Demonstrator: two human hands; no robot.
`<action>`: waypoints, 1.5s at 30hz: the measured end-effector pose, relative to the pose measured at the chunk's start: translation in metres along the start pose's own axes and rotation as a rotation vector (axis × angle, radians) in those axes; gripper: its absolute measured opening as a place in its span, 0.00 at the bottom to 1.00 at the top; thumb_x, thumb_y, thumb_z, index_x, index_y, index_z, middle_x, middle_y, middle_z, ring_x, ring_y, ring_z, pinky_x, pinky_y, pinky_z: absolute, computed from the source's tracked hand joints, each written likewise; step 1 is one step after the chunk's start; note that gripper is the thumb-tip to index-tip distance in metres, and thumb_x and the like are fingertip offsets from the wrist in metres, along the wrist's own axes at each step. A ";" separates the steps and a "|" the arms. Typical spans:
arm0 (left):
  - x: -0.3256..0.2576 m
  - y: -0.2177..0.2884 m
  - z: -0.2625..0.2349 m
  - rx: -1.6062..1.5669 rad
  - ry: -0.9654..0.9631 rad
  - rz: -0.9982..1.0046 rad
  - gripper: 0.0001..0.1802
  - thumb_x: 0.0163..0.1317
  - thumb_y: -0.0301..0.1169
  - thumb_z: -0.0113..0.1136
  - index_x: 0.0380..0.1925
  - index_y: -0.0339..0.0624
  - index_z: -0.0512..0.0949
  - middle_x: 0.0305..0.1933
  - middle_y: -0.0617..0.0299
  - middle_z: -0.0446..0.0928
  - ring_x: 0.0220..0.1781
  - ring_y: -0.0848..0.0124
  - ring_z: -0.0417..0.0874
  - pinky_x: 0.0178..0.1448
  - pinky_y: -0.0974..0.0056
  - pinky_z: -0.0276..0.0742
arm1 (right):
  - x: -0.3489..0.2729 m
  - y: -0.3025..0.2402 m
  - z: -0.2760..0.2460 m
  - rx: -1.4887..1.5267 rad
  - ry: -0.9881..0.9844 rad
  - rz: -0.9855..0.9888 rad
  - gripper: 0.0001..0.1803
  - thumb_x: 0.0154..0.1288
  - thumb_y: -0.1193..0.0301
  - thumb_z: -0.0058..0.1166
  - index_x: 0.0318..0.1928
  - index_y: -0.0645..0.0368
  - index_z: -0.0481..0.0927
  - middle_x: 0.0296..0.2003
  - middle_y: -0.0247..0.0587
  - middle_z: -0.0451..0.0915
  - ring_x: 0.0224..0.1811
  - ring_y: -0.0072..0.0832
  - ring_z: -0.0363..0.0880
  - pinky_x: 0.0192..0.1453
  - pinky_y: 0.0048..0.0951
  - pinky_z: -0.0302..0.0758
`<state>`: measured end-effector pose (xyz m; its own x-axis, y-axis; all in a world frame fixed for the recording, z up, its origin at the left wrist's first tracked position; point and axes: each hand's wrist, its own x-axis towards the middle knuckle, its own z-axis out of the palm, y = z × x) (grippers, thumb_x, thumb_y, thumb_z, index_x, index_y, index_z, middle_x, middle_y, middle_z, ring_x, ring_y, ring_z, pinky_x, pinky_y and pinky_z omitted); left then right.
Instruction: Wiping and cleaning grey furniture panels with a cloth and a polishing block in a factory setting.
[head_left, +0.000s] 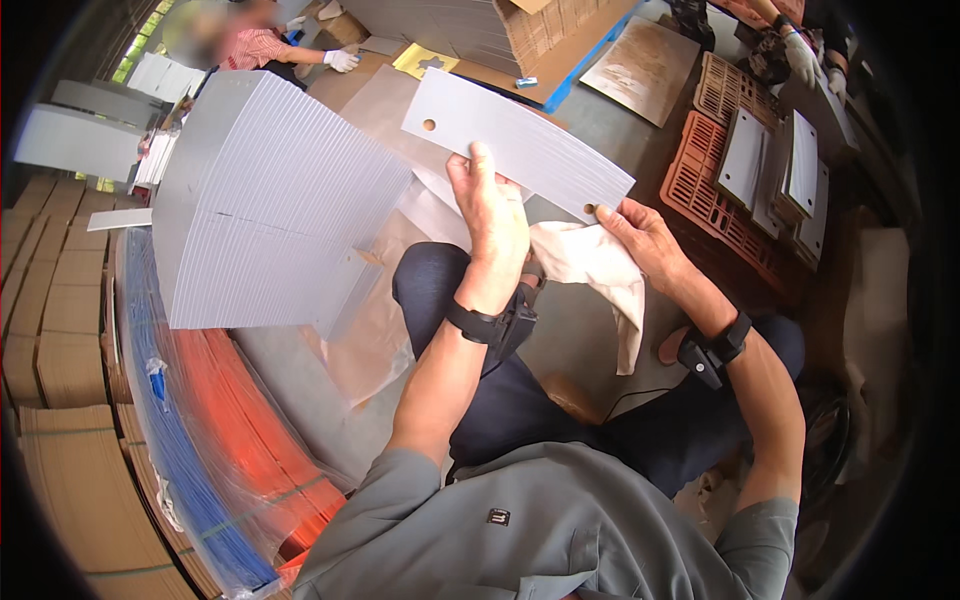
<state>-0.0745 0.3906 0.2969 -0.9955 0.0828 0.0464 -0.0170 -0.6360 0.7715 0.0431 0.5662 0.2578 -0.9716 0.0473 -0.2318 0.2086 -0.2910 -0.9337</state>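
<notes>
A long light-grey panel (515, 138) with a round hole near each end is held up in front of me, slanting down to the right. My left hand (492, 215) grips its lower edge near the middle, thumb on the face and fingers behind. My right hand (645, 245) pinches the right end beside the hole. From that hand hangs a cream cloth (590, 255), its loose end drooping over my knees. Left of the panel stands a large stack of grey sheets (280, 200), their edges facing me.
Orange plastic crates (685, 190) at the right carry several grey panels with holes (742, 155). Blue and red sheets in plastic wrap (250, 430) lie at the left, beside stacked brown cardboard (80, 480). Other people's gloved hands (342, 61) show at the far left and far right.
</notes>
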 end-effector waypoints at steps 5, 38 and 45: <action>-0.006 -0.007 0.005 0.012 -0.065 0.031 0.09 0.78 0.35 0.55 0.45 0.46 0.66 0.51 0.61 0.74 0.56 0.71 0.76 0.66 0.54 0.73 | 0.000 0.000 -0.011 0.134 0.072 0.016 0.15 0.78 0.60 0.56 0.51 0.59 0.84 0.37 0.29 0.85 0.37 0.13 0.82 0.42 0.19 0.81; -0.015 -0.015 -0.013 0.706 -0.503 -0.210 0.17 0.74 0.42 0.62 0.44 0.37 0.76 0.38 0.66 0.79 0.39 0.83 0.74 0.42 0.73 0.72 | -0.018 -0.043 -0.043 -0.296 0.053 -0.044 0.23 0.72 0.61 0.60 0.61 0.60 0.77 0.45 0.33 0.81 0.45 0.19 0.80 0.55 0.24 0.77; -0.032 -0.007 0.014 0.436 -0.369 -0.093 0.13 0.77 0.39 0.58 0.39 0.40 0.72 0.35 0.69 0.76 0.35 0.84 0.72 0.41 0.73 0.72 | -0.025 -0.034 0.000 -0.222 -0.036 -0.114 0.15 0.71 0.66 0.58 0.53 0.60 0.81 0.42 0.28 0.79 0.49 0.16 0.75 0.59 0.24 0.72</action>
<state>-0.0416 0.4031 0.2991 -0.8919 0.4350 0.1241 0.0155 -0.2449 0.9694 0.0604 0.5752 0.2951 -0.9928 0.0321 -0.1158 0.1134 -0.0683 -0.9912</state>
